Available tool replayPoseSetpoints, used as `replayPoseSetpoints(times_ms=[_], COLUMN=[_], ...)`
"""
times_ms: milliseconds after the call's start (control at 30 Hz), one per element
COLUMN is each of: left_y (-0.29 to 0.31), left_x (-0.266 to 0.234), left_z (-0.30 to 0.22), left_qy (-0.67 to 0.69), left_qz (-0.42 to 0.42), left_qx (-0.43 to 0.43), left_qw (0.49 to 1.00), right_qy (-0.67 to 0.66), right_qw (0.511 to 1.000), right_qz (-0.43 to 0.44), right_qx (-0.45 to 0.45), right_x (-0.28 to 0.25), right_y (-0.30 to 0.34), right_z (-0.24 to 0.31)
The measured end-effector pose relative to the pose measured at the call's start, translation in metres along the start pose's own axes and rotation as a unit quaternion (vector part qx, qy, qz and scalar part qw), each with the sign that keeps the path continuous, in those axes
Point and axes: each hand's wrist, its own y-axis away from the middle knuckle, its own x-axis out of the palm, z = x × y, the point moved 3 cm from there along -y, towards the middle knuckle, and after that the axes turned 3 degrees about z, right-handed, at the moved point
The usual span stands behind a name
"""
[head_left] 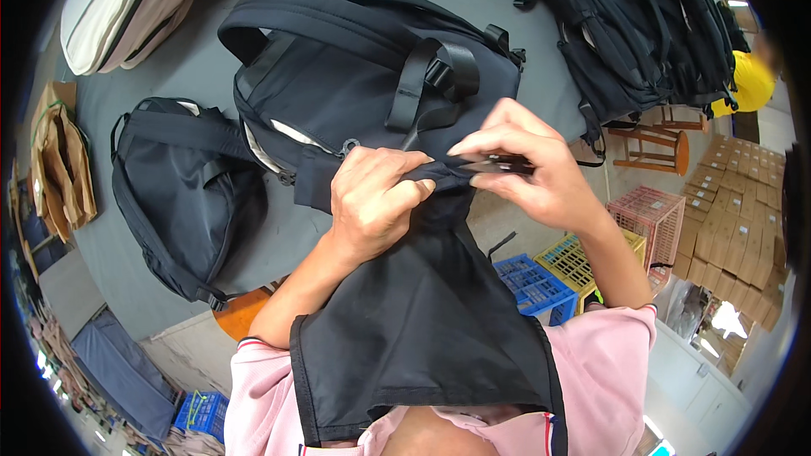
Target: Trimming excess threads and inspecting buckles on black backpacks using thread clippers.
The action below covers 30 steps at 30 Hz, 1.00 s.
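Note:
A large black backpack (338,67) lies on the grey table before me, its straps uppermost and a buckle with looped webbing (438,80) on top. My left hand (372,198) is closed, pinching a dark fabric edge of this backpack at its near side. Just to the right, my right hand (536,169) is closed around small dark thread snips (498,164). Their blades point left, close to the pinched edge and my left fingertips. Whether the blades touch the fabric, I cannot tell. Left of the large pack rests a smaller black backpack (182,194).
A beige bag (127,8) stands at the far left of the grey table (291,245). Several black backpacks (625,34) are piled at the far right. Beyond the right edge are a wooden stool (655,150), blue (532,283), yellow (579,262) and pink crates (646,219), and stacked cartons (735,211).

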Motion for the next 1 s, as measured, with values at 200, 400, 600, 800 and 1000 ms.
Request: replayPoseSetpoints(times_ms=[200,400,600,800,1000], left_y=[0.002,0.002,-0.001,-0.008,-0.012], left_x=[0.000,0.000,0.000,0.012,0.019], left_z=[0.001,0.001,0.001,-0.003,-0.009], left_qy=[0.001,0.005,0.007,-0.008,-0.031], left_qz=[-0.003,-0.010,-0.002,0.007,0.005], left_qx=[0.002,-0.009,0.001,0.019,0.036], left_qw=[1.000,1.000,1.000,1.000,0.999], right_qy=[-0.007,0.045,-0.185,0.039,0.261], right_qw=[0.992,0.992,0.972,0.963,0.946], right_qz=[0.122,0.114,-0.095,-0.211,-0.169], right_qx=[-0.028,-0.037,0.110,0.160,0.094], right_x=[0.012,0.018,0.013,0.018,0.017], right_y=[-0.026,-0.017,0.027,0.047,0.052], right_z=[-0.013,-0.013,-0.031,0.005,0.022])
